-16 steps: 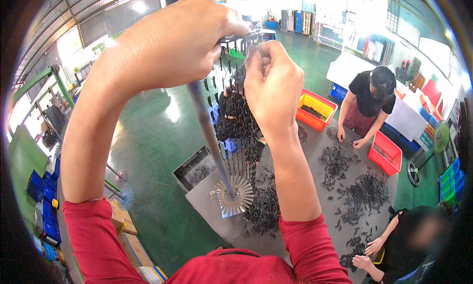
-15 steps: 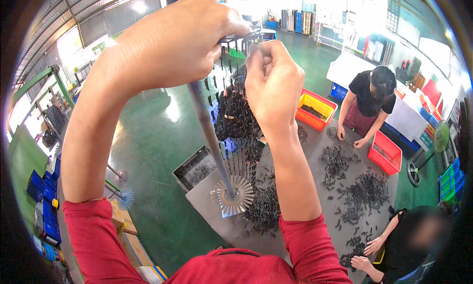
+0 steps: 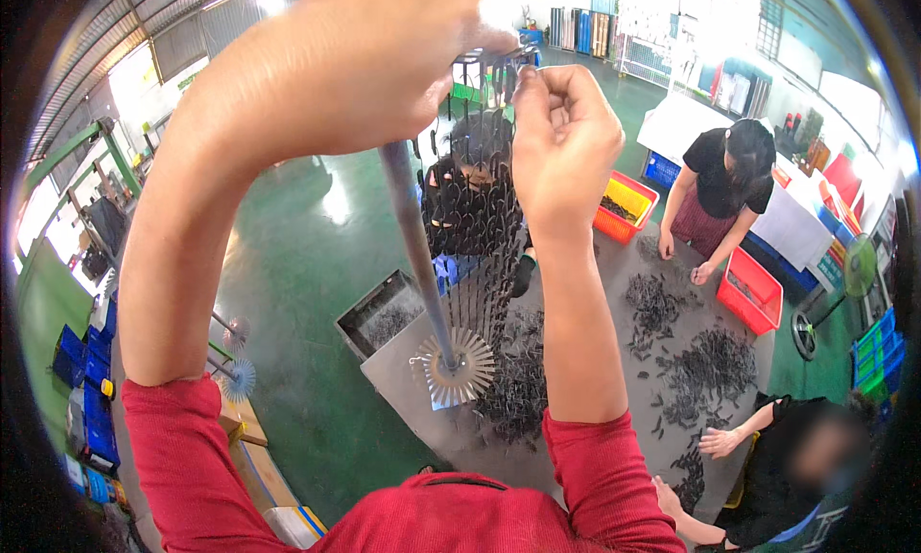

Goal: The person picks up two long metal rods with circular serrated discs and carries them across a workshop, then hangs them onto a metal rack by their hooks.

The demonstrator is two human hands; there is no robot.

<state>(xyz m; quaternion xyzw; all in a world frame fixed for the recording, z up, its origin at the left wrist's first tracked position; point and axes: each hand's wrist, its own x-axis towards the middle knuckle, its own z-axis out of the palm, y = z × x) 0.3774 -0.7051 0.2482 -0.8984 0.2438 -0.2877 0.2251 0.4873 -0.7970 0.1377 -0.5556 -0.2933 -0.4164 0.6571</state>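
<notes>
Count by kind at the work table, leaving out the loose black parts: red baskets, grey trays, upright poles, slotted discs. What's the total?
Red baskets: 2
Grey tray: 1
Upright pole: 1
Slotted disc: 1
Total: 5

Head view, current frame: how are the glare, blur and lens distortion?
Head view: the upper-right background blows out to white, and the green floor carries a bright reflection; head view: a smeared patch masks the head of the lower-right co-worker; head view: straight roof lines bend toward a dark rim.
</notes>
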